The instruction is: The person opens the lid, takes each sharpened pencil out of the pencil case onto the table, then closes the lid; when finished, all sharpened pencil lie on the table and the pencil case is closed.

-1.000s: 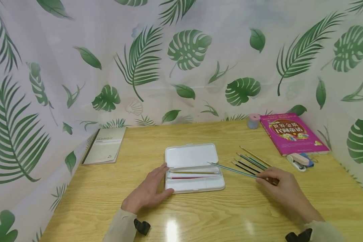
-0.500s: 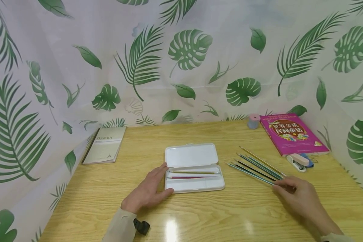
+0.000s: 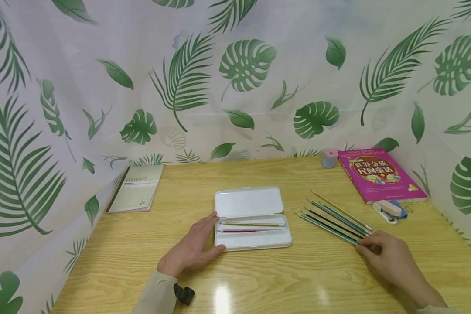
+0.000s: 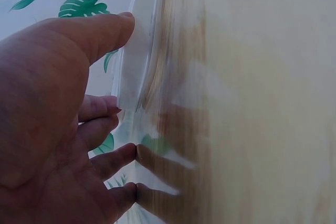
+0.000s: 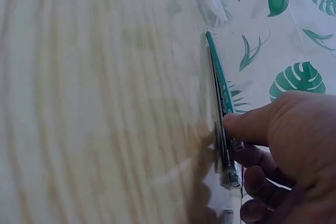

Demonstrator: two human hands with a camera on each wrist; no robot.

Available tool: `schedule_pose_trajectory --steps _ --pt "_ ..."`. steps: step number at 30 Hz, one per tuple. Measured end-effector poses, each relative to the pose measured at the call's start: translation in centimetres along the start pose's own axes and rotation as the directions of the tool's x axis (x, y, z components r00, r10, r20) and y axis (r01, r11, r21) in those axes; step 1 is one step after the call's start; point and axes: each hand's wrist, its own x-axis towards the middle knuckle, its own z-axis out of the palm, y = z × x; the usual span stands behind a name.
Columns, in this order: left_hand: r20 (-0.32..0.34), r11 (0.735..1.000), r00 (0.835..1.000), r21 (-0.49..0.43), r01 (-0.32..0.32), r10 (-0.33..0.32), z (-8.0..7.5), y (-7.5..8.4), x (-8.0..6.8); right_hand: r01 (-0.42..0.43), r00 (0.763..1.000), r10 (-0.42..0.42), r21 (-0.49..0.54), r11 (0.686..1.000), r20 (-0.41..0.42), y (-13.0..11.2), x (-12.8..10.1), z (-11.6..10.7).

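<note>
An open white pencil case lies mid-table, and its tray holds an olive pencil and a red one. My left hand rests flat on the table against the case's left side, thumb at its front corner. In the left wrist view the thumb touches the case edge. Several pencils lie side by side to the right of the case. My right hand is at their near ends. In the right wrist view my right hand pinches the green pencil between thumb and curled fingers.
A beige notebook lies at the back left. A pink book, a small pink-topped cylinder and a stapler sit at the back right. Leaf-printed curtains close in the wooden table on three sides.
My right hand drew the green pencil from above the case back to the right and lowered it among the other pencils. The left hand has stayed still.
</note>
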Motion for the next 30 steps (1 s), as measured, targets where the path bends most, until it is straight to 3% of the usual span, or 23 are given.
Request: schedule_pose_trajectory --steps 18,30 --pt "-0.015 1.0 1.0 -0.003 -0.001 0.001 0.1 -0.1 -0.1 -0.023 0.997 0.025 -0.035 0.999 0.076 -0.1 0.1 -0.3" --pt "-0.003 1.0 1.0 0.005 0.0 0.0 0.0 -0.2 -0.1 0.066 0.998 -0.066 0.048 0.997 -0.012 -1.1 1.7 0.0"
